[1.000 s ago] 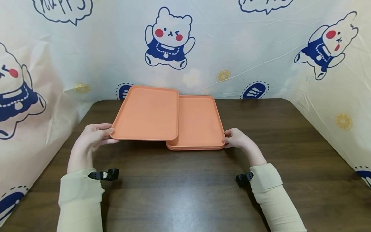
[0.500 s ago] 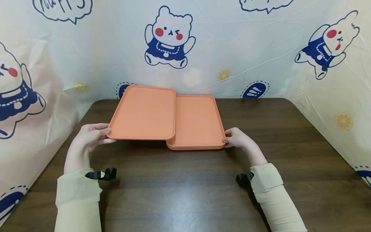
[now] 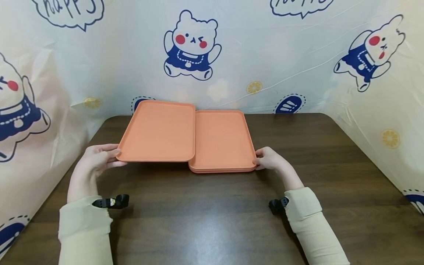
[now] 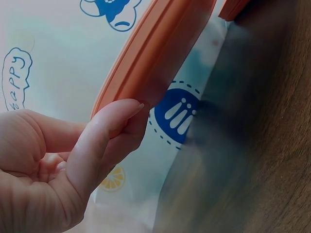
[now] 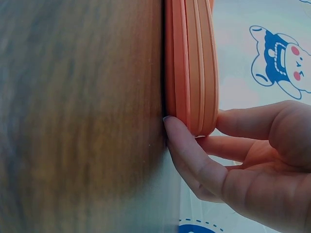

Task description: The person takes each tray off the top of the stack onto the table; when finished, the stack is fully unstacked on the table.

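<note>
In the head view, my left hand [image 3: 91, 160] pinches the front left corner of an orange tray [image 3: 157, 132]. That tray is raised over the table, and its right edge overlaps the left side of a stack of matching trays [image 3: 223, 141]. Up close in the left wrist view, the fingers and thumb grip the ridged rim of the raised tray [image 4: 150, 58]. My right hand [image 3: 269, 159] holds the stack at its front right corner. The right wrist view has the layered tray edges [image 5: 192, 73] between the thumb and fingers of the right hand [image 5: 243, 155], low against the tabletop.
The dark brown wooden table [image 3: 205, 213] extends in front of the trays and to both sides. A pale curtain [image 3: 298, 44] printed with cartoon bears surrounds the back and sides. Each wrist wears a black strap with a small camera [image 3: 122, 201].
My left hand has drawn the raised tray leftward, so it overlaps the stack less and more of the stack shows. The right hand keeps its hold on the stack's corner.
</note>
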### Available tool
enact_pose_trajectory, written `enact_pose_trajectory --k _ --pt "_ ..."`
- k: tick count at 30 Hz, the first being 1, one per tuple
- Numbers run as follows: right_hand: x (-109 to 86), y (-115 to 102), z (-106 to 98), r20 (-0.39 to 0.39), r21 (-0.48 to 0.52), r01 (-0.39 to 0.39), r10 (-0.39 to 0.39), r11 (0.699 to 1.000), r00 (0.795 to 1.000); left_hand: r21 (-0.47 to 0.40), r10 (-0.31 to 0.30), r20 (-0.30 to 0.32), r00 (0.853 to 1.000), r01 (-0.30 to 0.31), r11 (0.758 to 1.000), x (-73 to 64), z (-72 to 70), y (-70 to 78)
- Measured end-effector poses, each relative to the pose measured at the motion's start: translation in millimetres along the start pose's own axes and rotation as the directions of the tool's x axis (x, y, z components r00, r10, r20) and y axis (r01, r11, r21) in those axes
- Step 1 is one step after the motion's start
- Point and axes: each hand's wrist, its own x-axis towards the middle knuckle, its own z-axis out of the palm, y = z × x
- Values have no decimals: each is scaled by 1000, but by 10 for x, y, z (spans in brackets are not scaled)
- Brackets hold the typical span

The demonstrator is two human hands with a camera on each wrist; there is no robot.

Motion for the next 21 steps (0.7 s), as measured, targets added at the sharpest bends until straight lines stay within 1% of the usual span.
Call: enact_pose_trajectory --k 3,10,16,21 --pt "3 4 6 0 1 8 -8 1000 1000 -19 12 -1 1000 -12 1000 -5 -18 -10" --pt "3 -3 17 0 5 8 -8 1000 1000 -47 15 -14 1000 -15 999 -28 -72 -20" --pt "5 -12 21 1 6 -1 1 1000 1000 -67 16 -42 999 -19 998 -27 -131 -56" --pt "4 -1 11 1 1 0 0 1000 1000 -118 8 -59 998 -15 993 -20 -138 -62"
